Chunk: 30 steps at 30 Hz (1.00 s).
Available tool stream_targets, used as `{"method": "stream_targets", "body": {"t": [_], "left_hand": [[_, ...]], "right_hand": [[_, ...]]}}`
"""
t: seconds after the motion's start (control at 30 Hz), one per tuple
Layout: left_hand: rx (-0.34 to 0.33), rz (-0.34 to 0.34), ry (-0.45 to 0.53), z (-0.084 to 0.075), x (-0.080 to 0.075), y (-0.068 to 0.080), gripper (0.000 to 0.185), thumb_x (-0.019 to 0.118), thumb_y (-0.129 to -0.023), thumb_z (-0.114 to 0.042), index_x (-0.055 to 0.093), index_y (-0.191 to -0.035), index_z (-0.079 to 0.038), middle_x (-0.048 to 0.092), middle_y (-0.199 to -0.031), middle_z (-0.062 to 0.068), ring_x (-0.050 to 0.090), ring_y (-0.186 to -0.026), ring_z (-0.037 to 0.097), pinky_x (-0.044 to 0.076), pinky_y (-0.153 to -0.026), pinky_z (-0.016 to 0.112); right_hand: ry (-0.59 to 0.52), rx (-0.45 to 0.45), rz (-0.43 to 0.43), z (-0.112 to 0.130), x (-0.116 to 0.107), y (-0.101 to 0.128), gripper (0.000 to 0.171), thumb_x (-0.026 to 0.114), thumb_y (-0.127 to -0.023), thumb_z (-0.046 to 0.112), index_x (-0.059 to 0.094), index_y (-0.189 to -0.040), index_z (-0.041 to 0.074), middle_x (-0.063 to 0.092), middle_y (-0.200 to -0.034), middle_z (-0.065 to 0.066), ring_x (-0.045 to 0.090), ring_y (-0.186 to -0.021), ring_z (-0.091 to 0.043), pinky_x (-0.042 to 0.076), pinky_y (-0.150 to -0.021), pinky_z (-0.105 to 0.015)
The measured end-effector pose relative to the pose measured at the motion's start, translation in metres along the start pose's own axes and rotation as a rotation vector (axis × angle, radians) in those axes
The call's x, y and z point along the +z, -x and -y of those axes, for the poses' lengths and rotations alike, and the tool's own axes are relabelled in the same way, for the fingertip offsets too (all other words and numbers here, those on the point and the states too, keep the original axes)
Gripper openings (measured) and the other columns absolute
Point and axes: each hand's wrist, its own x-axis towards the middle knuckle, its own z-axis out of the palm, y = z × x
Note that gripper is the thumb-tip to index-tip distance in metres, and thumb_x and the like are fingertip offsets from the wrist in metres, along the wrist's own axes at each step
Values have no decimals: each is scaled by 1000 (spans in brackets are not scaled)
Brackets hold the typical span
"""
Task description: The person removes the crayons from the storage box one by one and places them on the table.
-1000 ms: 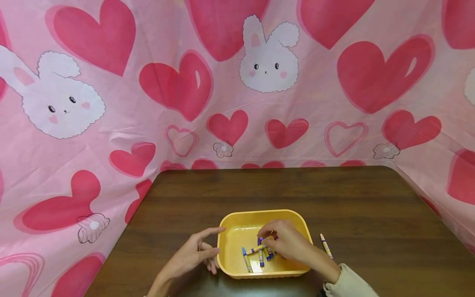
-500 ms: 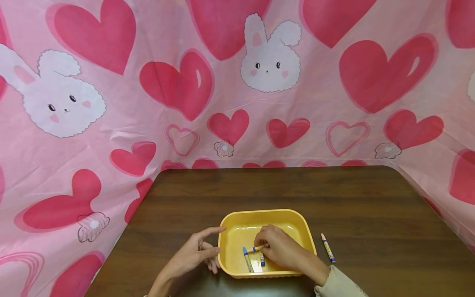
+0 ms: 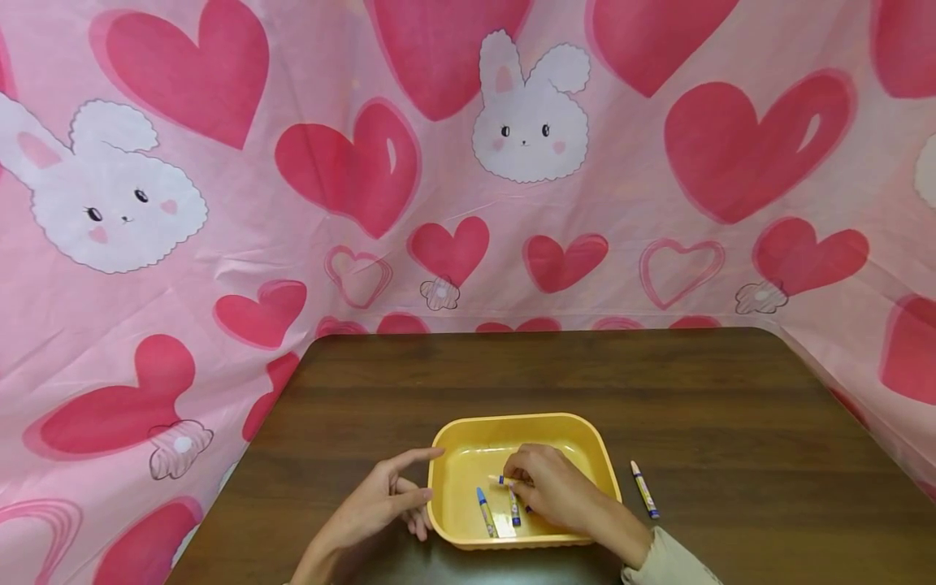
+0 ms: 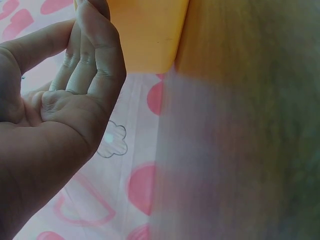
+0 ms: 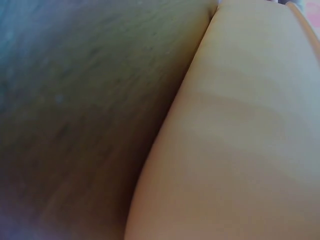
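In the head view a yellow plastic tub [image 3: 457,536] stands near the table's front edge. My right hand [image 3: 559,491] reaches into it over the right front corner and pinches a crayon [image 3: 504,481] whose pale tip and blue band point left; the rest is hidden by the fingers. A blue-tipped crayon [image 3: 487,513] and another crayon [image 3: 515,508] lie on the tub's floor beside the hand. My left hand [image 3: 380,500] rests at the left rim, index finger and thumb extended against it. In the left wrist view its fingers reach the tub's orange-looking wall [image 4: 150,40].
One pale-tipped crayon [image 3: 645,490] lies on the dark wooden table [image 3: 585,374], right of the tub. A pink cloth [image 3: 351,146] with hearts and rabbits hangs behind and at the sides. The right wrist view is filled by the tub's outer wall [image 5: 240,120].
My right hand has closed on the crayon that lay across the others and tilted it up, pale tip leftward. Crayons that showed under the hand are now mostly covered. The left hand stays put.
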Motion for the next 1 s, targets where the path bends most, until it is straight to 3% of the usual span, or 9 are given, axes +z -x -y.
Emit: {"method": "stream_targets", "body": {"t": [0.27,1.0], "left_hand": [[11,1,6,1,1,0,57,57,-100,-2,34,-151,2,70,-78,27,70,-62,22,59,-65,52],[28,15,14,2,0,0,56,56,-100,-3,32,-151,3,68,-78,31,70,-62,19,59,-63,52]], "right_hand": [[-30,36,-22,5,-8,3,7,74,-86,2,74,-88,9,64,-81,7,56,-74,0,51,-64,-20],[-36,19,-210,10,-43,34,11,76,-84,-1,74,-89,8,68,-83,4,58,-74,1,56,-61,-23]]}}
